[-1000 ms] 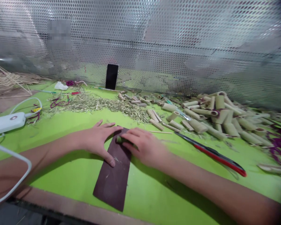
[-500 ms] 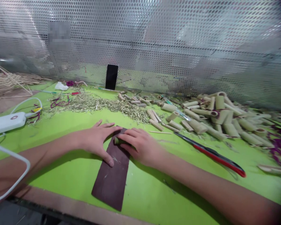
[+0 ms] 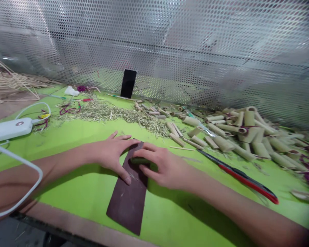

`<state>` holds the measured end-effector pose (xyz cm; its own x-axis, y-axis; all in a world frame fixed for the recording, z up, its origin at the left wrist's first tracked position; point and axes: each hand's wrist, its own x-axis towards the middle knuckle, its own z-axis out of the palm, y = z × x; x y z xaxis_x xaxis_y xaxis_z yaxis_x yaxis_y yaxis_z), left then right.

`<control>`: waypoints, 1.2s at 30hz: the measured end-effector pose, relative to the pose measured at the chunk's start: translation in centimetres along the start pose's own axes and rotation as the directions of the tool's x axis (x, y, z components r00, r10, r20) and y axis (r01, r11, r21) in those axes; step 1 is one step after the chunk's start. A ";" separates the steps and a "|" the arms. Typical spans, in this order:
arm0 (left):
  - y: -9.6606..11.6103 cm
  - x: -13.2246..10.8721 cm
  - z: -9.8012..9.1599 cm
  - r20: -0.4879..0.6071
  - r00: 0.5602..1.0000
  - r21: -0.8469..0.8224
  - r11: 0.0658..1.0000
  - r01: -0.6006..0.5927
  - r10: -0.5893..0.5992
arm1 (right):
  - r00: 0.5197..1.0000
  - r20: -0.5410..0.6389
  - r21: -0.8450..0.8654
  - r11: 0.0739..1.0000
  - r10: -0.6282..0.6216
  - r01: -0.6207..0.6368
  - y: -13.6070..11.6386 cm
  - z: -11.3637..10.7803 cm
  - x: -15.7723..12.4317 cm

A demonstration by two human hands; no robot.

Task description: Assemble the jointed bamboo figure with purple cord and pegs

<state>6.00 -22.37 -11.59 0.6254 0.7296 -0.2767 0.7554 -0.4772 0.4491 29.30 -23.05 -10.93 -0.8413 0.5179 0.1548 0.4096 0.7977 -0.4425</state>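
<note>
A dark brown strip of sandpaper (image 3: 128, 202) lies flat on the green table, its long side running away from me. My left hand (image 3: 110, 156) has its fingers spread. The thumb presses on the strip's left part and a fingertip rests near its far edge. With fingers curled, my right hand (image 3: 162, 164) grips a short green bamboo piece (image 3: 139, 160) against the sandpaper's upper half. Most of that piece is hidden under the fingers.
A red and black utility knife (image 3: 244, 180) lies to the right. Behind it is a heap of cut bamboo tubes (image 3: 247, 130). Bamboo shavings (image 3: 118, 113) cover the middle back. A phone (image 3: 128, 83) leans on the perforated panel (image 3: 157, 44). A white power strip (image 3: 12, 128) with cable sits left.
The view has shifted, so everything appears slightly to the right. My right hand has turned a little, with the bamboo piece still in its grip on the sandpaper. My left hand keeps its place.
</note>
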 end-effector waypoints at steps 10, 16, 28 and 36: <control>0.1 0.0 -0.1 -0.006 1.000 -0.010 1.000 -0.022 0.022 | 0.995 -0.093 -0.025 0.999 0.040 -0.043 0.8 -0.2 -0.2; -0.1 -0.1 -0.1 -0.004 1.000 -0.014 1.000 -0.020 0.020 | 0.998 -0.042 -0.098 0.994 0.043 -0.047 1.1 0.2 -0.6; -0.4 -0.1 0.0 0.009 1.000 -0.010 1.000 -0.021 0.022 | 0.985 -0.028 -0.225 0.959 0.168 -0.170 -0.5 0.6 -0.5; 0.0 -0.2 -0.1 0.000 1.000 -0.007 1.000 0.004 -0.004 | 0.990 -0.079 -0.276 0.951 0.118 -0.136 0.3 1.2 -0.1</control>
<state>5.88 -22.46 -11.43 0.6226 0.7313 -0.2783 0.7562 -0.4710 0.4542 29.10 -23.23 -12.12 -0.7563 0.6315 0.1709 0.6015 0.7739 -0.1983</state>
